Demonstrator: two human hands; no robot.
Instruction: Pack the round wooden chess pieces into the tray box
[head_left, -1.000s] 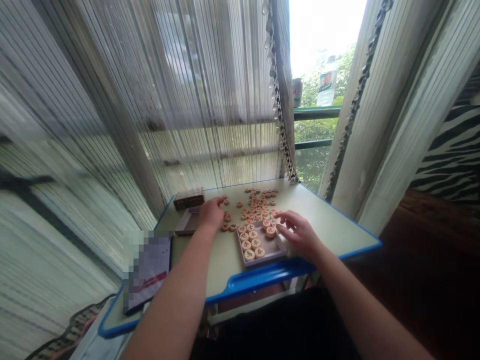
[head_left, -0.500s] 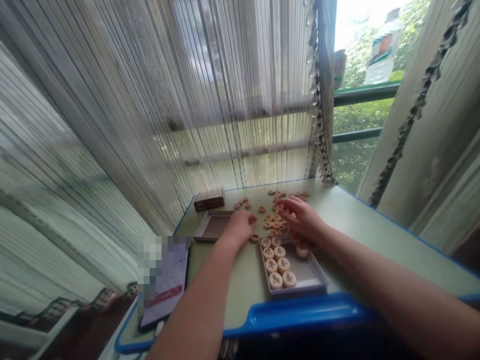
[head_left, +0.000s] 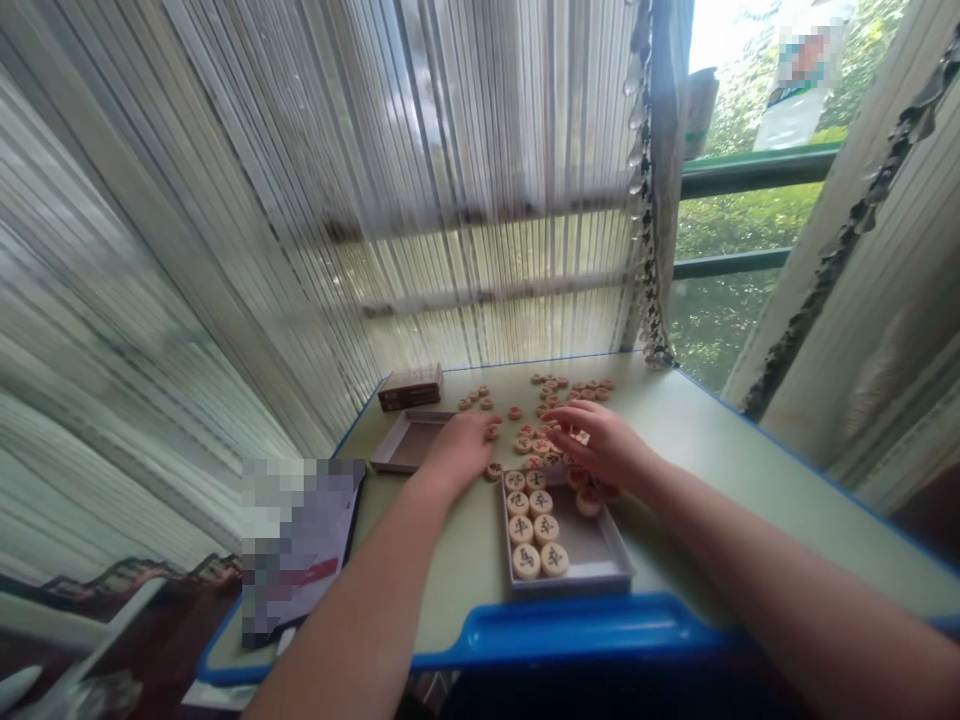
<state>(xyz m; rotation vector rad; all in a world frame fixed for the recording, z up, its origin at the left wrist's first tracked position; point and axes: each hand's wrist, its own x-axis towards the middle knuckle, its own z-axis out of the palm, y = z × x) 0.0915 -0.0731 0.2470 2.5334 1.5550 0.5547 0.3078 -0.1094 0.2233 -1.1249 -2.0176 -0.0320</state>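
Observation:
My left hand point(head_left: 465, 446) is beside the lid-like tray, its fingertips closed around a round wooden xiangqi piece point(head_left: 492, 433). Over a scattered cluster of pieces, my right hand point(head_left: 596, 432) has its fingers spread and curved, holding nothing that I can see; pieces under its palm are partly hidden. A shallow box point(head_left: 600, 550) nearest me has two columns of black-character pieces point(head_left: 541, 502) along its left side. Red-character pieces point(head_left: 589, 500) are at its far right corner, below my right hand.
An empty shallow tray point(head_left: 390, 455) lies left of my left hand, with a small brown box point(head_left: 411, 386) behind it. A tablet-like device point(head_left: 322, 560) rests at the table's left. More loose pieces point(head_left: 592, 388) lie farther back. String curtains point(head_left: 480, 200) hang behind the blue-edged table point(head_left: 720, 430).
The view has shifted slightly, so the table appears farther left. My left fingers have parted a little, showing the piece between them. My right hand stays over the cluster, slightly lower.

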